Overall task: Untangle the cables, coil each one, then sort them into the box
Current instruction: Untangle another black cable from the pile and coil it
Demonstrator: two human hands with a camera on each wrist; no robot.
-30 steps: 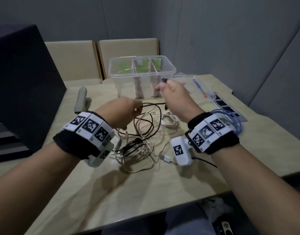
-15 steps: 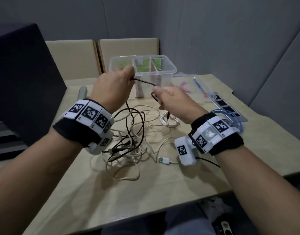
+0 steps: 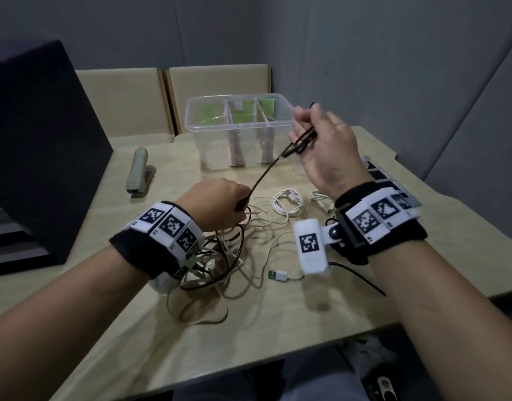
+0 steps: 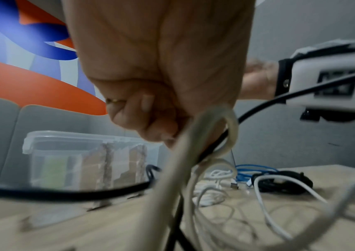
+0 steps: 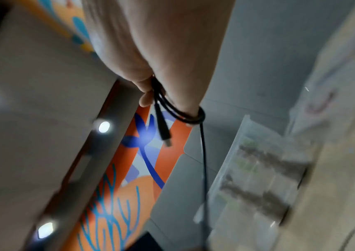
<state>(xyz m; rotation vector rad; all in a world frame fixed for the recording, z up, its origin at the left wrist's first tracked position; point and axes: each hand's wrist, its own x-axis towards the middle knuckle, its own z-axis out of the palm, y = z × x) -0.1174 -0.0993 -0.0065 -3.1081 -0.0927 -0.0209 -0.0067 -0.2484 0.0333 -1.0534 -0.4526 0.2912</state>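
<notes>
A thin black cable [image 3: 266,172] runs taut from my left hand [image 3: 220,204] up to my right hand [image 3: 321,143]. The right hand is raised in front of the box and holds a few loops of the black cable [image 5: 180,113] wound round its fingers, the plug hanging free. My left hand, low over the tangle, pinches the black cable [image 4: 213,149] in curled fingers. Beneath it lies a heap of beige and black cables [image 3: 220,270]. The clear three-compartment box [image 3: 220,128] stands at the back of the table.
A coiled white cable [image 3: 286,202] and another small white cable [image 3: 321,199] lie right of the heap. A white USB plug [image 3: 278,275] lies near the front. A stapler [image 3: 139,172] sits at the left, a dark panel [image 3: 40,140] beyond it. Blue and black coils [image 4: 275,178] lie far right.
My left hand has dropped from box height down to the tangle, sliding along the black cable. My right hand has risen and turned, with loops of the cable now around its fingers.
</notes>
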